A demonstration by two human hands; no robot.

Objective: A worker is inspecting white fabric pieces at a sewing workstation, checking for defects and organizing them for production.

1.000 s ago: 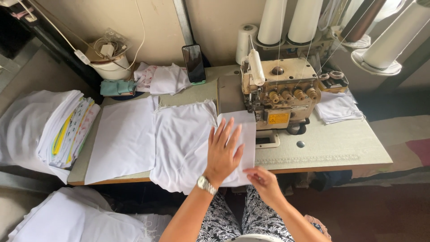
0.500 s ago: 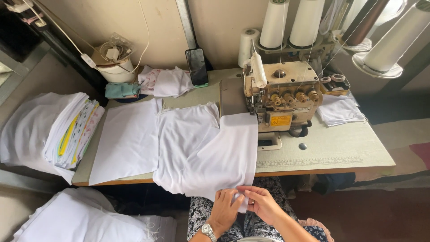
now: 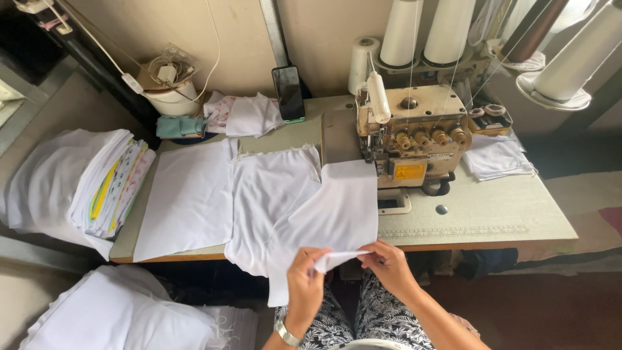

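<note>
A small sewing workshop: an overlock sewing machine on a worktable, big thread cones, stacks of white cloth

White fabric piece: plain, thin, roughly rectangular, spread flat across the table edge, far end up near the sewing machine. Near edge hanging off the table front, lifted and folded back into a small pointed flap. Flap pinched between fingers of left hand and fingers of right hand, just below the table edge. Overlapping a second white piece, left of the fingers.
</note>
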